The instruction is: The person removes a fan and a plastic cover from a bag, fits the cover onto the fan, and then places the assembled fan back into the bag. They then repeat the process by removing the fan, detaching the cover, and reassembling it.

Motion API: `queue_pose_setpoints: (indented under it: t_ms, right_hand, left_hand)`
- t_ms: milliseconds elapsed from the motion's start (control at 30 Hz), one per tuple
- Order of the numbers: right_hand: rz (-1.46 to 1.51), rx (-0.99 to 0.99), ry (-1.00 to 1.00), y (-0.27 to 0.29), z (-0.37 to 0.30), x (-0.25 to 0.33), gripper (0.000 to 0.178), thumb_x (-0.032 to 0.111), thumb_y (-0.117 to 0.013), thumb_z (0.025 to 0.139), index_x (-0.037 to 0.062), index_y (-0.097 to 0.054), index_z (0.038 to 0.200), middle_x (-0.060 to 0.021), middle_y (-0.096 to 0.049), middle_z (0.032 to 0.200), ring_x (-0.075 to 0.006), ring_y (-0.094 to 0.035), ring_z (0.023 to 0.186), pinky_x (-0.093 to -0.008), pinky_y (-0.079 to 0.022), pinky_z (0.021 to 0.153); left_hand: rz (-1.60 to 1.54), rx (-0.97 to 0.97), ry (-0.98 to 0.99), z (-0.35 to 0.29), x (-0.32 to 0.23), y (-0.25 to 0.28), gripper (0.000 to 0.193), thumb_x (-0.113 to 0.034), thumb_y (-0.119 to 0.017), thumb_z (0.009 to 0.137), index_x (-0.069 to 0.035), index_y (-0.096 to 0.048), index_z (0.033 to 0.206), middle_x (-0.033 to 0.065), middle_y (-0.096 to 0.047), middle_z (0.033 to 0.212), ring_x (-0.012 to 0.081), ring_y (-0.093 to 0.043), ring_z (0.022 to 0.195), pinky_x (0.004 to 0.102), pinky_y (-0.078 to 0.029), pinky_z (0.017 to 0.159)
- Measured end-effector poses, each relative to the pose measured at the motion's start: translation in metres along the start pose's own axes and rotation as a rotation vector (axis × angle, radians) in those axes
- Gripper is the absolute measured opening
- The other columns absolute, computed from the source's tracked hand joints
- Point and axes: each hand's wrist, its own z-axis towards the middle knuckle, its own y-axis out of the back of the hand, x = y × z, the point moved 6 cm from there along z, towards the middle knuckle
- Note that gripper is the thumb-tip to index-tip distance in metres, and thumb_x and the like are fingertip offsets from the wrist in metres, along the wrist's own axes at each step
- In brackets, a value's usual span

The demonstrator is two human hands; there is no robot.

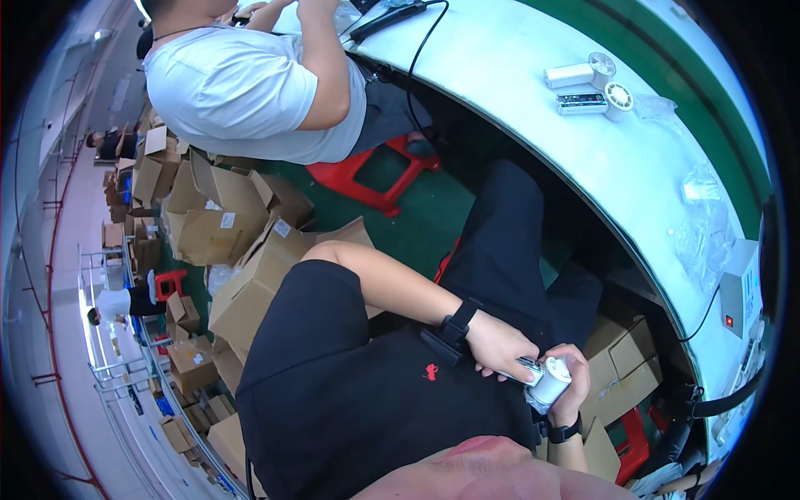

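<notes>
A small white handheld fan (552, 382) is held between my two hands, low in front of my dark shirt. My left hand (502, 346) closes around its glossy, darker handle end. Wrapped about the round white head from the other side is my right hand (575, 385). What looks like clear plastic shows under the head. Two similar white fans, a plain one (575, 75) and one with a dark panel on its handle (587, 102), lie side by side on the pale worktable (621, 158), away from my hands.
Clear plastic bags (704, 221) and a grey-white box with a red switch (737, 292) sit along the table. A person in a white shirt (242, 92) works at upper left, near a red stool (383, 183). Open cardboard boxes (221, 221) crowd the left; another carton (621, 358) stands under the table.
</notes>
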Motion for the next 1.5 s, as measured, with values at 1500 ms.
queue_pose_setpoints:
  t_ms: [1500]
  right_hand:
    - [0.67, -0.269, -0.303, 0.015, 0.051, -0.025, 0.028, 0.03, -0.048, 0.095, 0.0066, -0.057, 0.083, -0.0054, -0.06, 0.077, -0.0181, -0.058, 0.064, -0.0276, -0.049, 0.064]
  left_hand:
    - [-0.403, -0.329, -0.228, 0.021, 0.025, 0.035, 0.04, -0.028, -0.064, 0.095, -0.002, -0.051, 0.122, 0.0059, -0.064, 0.091, 0.0109, -0.063, 0.069, 0.0255, -0.053, 0.06]
